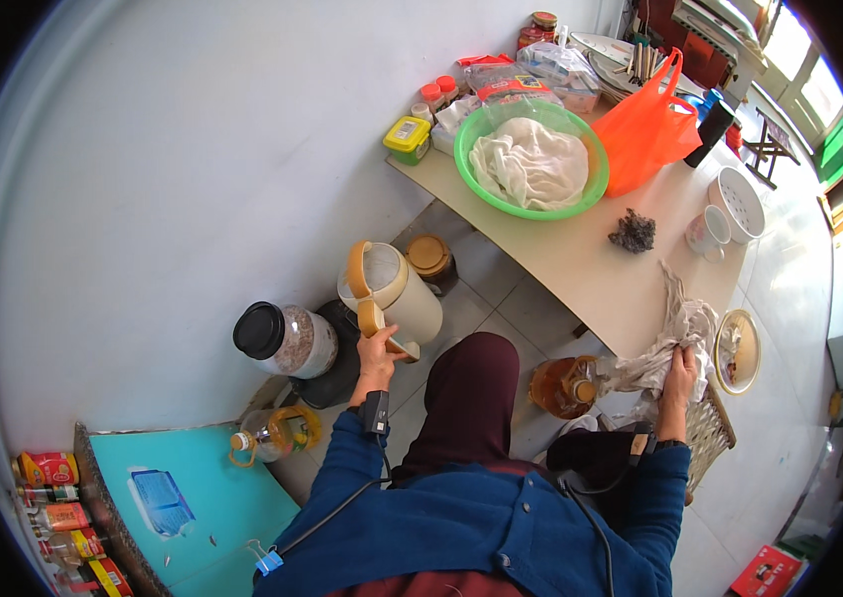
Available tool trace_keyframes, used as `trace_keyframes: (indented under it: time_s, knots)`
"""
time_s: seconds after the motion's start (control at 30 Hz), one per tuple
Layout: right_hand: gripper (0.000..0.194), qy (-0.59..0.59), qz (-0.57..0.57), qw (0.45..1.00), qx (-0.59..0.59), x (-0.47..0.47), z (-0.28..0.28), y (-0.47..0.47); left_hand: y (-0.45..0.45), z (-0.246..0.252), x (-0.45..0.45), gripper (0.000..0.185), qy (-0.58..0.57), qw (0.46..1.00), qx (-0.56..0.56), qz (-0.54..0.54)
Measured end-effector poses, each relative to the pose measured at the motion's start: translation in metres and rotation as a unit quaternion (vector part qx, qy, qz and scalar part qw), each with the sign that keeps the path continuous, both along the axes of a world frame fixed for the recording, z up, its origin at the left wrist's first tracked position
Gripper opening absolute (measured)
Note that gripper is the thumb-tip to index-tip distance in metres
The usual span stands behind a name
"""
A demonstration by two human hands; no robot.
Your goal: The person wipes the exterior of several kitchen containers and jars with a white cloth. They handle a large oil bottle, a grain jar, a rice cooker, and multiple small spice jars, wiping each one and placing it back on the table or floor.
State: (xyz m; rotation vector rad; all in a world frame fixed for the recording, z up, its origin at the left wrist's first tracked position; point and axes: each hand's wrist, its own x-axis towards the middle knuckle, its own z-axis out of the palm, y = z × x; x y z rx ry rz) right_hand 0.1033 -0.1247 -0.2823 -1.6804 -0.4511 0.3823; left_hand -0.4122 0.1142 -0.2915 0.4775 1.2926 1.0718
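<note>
My left hand (pixel 377 360) grips the tan handle of a cream-coloured jug-like appliance (pixel 414 310), probably a soymilk maker. The appliance leans beside the wall, its round top facing up; whether its base touches the floor cannot be told. In my right hand (pixel 680 373) is a crumpled beige cloth (pixel 686 328), bunched at the table's near corner with one end trailing onto the tabletop. Just left of the cloth, a large bottle of amber liquid (pixel 559 388) stands on the floor. Close to my left wrist is a black-lidded jar (pixel 309 342) of grainy contents.
The table (pixel 556 261) bears a green basin (pixel 466 179) with white cloth, an orange plastic bag (pixel 642 142), a dark clump (pixel 632 231), a cup (pixel 707 230) and a white colander (pixel 739 205). A waste bin (pixel 750 373), woven stool (pixel 709 433) and oil bottle (pixel 272 436) surround me.
</note>
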Motion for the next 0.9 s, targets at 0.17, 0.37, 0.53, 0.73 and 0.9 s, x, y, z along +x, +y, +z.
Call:
trace_keyframes:
  time_s: [0.17,0.37,0.53,0.73,0.9]
  knots:
    - [0.028,0.038,0.021,0.999,0.019,0.006,-0.006,-0.005,0.012,-0.02,0.005,0.042,0.003,0.999,0.004,0.032]
    - [0.03,0.033,0.009,0.999,0.017,0.008,-0.007,-0.008,0.027,-0.043,0.006,0.047,0.013,0.997,-0.006,0.072]
    - [0.031,0.048,0.003,0.999,0.016,0.005,-0.004,-0.008,0.035,-0.061,0.005,0.049,0.001,0.997,0.004,0.078]
    - [0.031,0.042,-0.002,0.999,0.008,0.004,-0.002,-0.009,0.039,-0.077,0.008,0.047,0.024,0.996,0.003,0.091]
    - [0.028,0.035,-0.007,0.999,0.023,0.003,-0.001,-0.009,0.046,-0.086,0.017,0.045,0.019,0.992,0.004,0.122]
